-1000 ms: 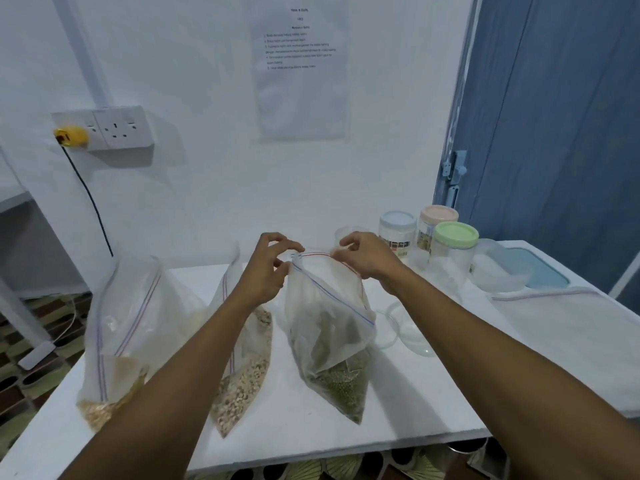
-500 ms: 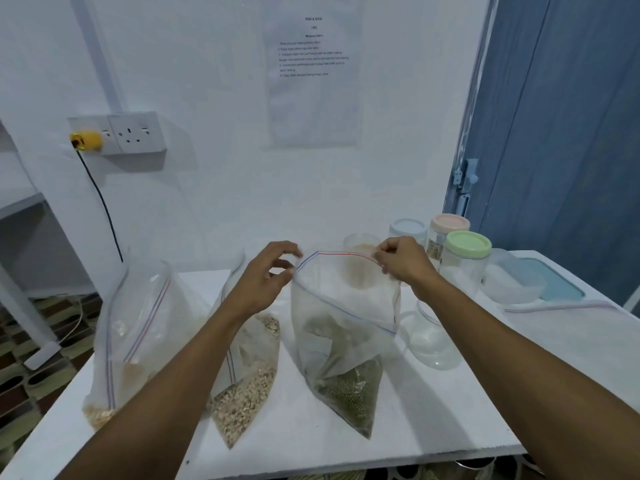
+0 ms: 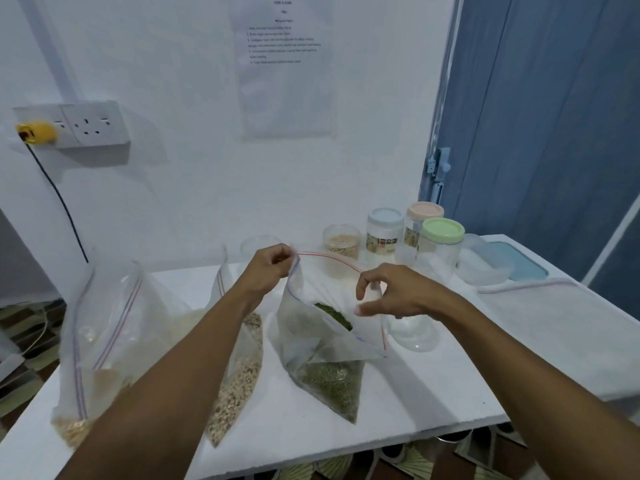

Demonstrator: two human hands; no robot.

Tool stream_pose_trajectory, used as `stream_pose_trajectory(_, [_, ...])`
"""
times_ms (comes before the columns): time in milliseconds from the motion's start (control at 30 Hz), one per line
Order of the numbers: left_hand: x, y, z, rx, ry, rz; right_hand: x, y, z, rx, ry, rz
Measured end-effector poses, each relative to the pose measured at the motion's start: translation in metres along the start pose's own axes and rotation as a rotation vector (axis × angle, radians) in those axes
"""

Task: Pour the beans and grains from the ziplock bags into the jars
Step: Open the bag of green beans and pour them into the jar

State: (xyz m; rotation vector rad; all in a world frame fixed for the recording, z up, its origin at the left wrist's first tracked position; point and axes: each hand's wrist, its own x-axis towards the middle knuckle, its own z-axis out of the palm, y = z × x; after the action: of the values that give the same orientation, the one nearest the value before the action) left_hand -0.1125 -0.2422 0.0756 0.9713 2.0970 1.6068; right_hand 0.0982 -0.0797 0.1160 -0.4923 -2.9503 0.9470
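Head view: I see both hands holding the green-bean bag open by its mouth.

My left hand [image 3: 268, 270] has its fingers curled and pinches the far top corner of the ziplock bag of green beans [image 3: 325, 375]. My right hand [image 3: 394, 294] pinches the near rim between thumb and forefinger. The bag hangs between the two hands, mouth gaping, with its lower end down on the white table [image 3: 433, 393]. Just beneath the right hand stands a clear lidless jar [image 3: 414, 336]. Beyond that hand stands a green-lidded jar [image 3: 441, 247], and a small open jar of pale beans [image 3: 341, 242] sits beyond the bag's rim. Beside the left forearm lies a bag of oats [image 3: 239, 372], with another grain bag [image 3: 100, 341] further out.
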Motion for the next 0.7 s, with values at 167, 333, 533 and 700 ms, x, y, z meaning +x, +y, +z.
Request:
stream_pose_trajectory(167, [-0.008, 0.008, -0.006, -0.028, 0.084, 0.069, 0.005, 0.009, -0.019, 0.062, 0.097, 0.022])
stream_pose_trajectory(333, [-0.021, 0.018, -0.009, -0.102, 0.225, 0.114, 0.023, 0.001, -0.045, 0.046, 0.214, -0.055])
stream_pose_trajectory(533, [-0.044, 0.024, -0.007, -0.158, 0.285, 0.141, 0.046, -0.004, -0.05, 0.014, 0.295, -0.111])
stream_pose_trajectory(700, [-0.05, 0.027, 0.006, -0.148, 0.316, 0.17, 0.047, -0.014, -0.036, 0.049, 0.355, -0.164])
